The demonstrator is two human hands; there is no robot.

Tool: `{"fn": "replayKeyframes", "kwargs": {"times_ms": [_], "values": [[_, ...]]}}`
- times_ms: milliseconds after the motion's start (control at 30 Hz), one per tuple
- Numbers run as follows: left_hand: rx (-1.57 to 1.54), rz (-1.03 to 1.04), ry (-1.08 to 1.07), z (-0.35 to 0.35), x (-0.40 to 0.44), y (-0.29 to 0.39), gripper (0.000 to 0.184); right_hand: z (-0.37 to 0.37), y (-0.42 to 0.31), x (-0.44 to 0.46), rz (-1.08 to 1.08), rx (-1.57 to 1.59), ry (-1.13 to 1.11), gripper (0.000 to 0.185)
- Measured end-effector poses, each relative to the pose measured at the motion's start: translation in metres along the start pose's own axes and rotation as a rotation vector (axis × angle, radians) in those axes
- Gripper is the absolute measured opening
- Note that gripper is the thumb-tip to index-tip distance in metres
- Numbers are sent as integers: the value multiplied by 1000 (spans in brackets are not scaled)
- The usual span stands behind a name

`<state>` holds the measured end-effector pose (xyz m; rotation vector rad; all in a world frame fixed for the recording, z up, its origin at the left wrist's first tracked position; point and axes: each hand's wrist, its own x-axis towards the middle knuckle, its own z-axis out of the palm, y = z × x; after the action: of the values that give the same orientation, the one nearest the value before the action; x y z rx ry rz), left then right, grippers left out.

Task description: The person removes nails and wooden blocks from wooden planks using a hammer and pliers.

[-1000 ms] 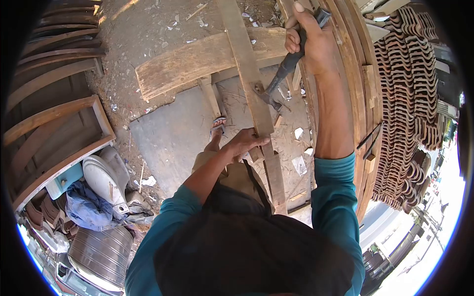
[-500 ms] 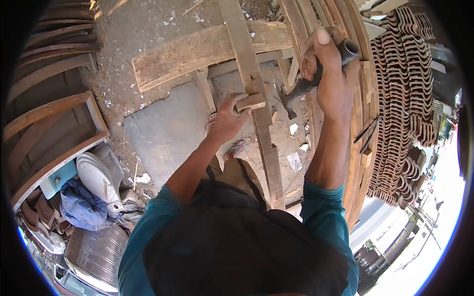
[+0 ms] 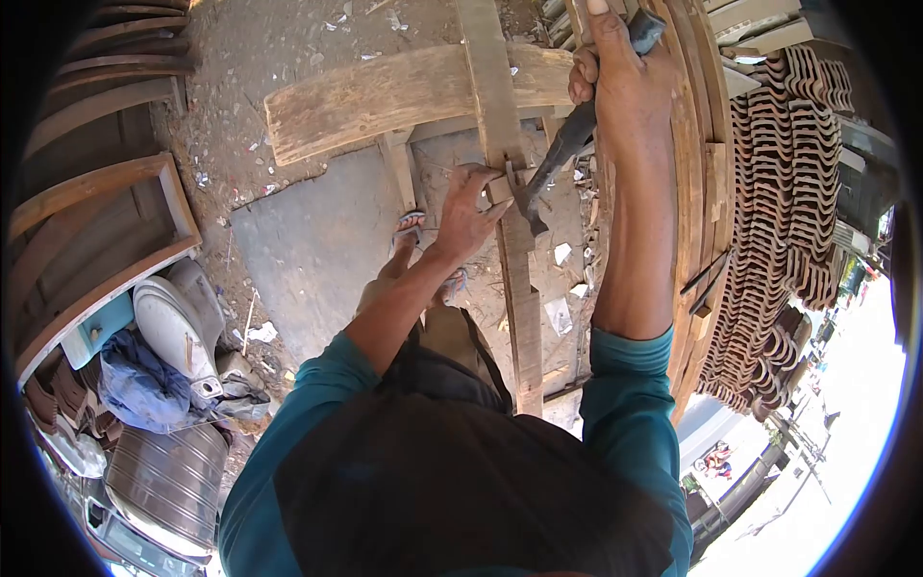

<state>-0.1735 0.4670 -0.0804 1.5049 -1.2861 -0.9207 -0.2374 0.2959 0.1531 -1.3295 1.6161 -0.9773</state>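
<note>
A long narrow plank runs from the top edge down toward my legs, crossing over a wide board. My left hand pinches a small wooden block against this plank. Wrapped round the dark handle of a hammer is my right hand, at the upper right. The hammer's head is down at the plank, just right of the block. Whether the head touches the block or the plank cannot be made out.
Long boards lie stacked along my right, with curved roof tiles piled beyond them. A wooden frame and a grey-white basin are at the left. A flat grey sheet lies on the littered ground.
The hammer has swung from above right of the plank down to it, and my right hand has moved up and left. My left hand still holds the block, now slightly farther right.
</note>
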Motion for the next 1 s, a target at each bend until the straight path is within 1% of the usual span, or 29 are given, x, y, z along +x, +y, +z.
{"fn": "replayKeyframes", "kwargs": {"times_ms": [33,67,133,167,233,300,367,433,567,600,633,667,700,733,767,800,867,900,933,967,1000], "values": [[-26,-10,-10,1,1,0,46,5,-3,8,53,-114,4,59],[-52,-20,-20,1,1,-1,46,10,-6,15,53,-120,0,59],[-51,-18,-27,2,0,-4,47,21,-13,27,75,-321,45,54],[-45,-15,-38,2,0,-6,47,27,-14,30,70,-326,41,54],[-55,-21,-20,4,0,-7,48,36,-15,34,-71,-330,101,47],[-66,-26,-13,5,-1,-5,48,42,-8,50,-110,-388,112,44],[-85,-21,40,5,1,0,46,46,3,66,-147,-446,129,41],[-78,-24,31,8,0,-3,46,49,13,76,-128,-197,78,36],[-43,-50,25,3,1,4,44,46,21,73,-151,-167,106,33],[-41,-47,30,3,1,2,44,42,16,59,-209,16,89,32],[-11,-62,-31,1,0,0,51,41,12,47,-263,200,65,32],[21,-78,-89,-1,-2,-3,57,42,12,43,-267,205,52,32],[26,-80,-74,-11,-1,1,57,42,14,41,-193,151,50,32],[-48,-144,-110,-22,2,10,64,42,17,43,-125,95,48,31],[-127,-210,-150,-29,3,16,72,42,19,51,-211,209,-80,34],[-129,-210,-143,-31,9,11,72,43,18,60,-215,208,-86,34],[-97,-287,42,-31,37,-5,85,46,14,76,-83,325,-215,35],[-93,-341,73,-30,64,-5,86,46,8,82,-82,323,-218,35],[-88,-396,100,-29,90,2,87,44,-2,88,-5,403,-331,35],[-89,-399,98,-24,105,10,87,42,-6,91,73,482,-443,36],[154,-391,91,-17,118,19,89,40,-5,92,76,479,-441,36]]}}
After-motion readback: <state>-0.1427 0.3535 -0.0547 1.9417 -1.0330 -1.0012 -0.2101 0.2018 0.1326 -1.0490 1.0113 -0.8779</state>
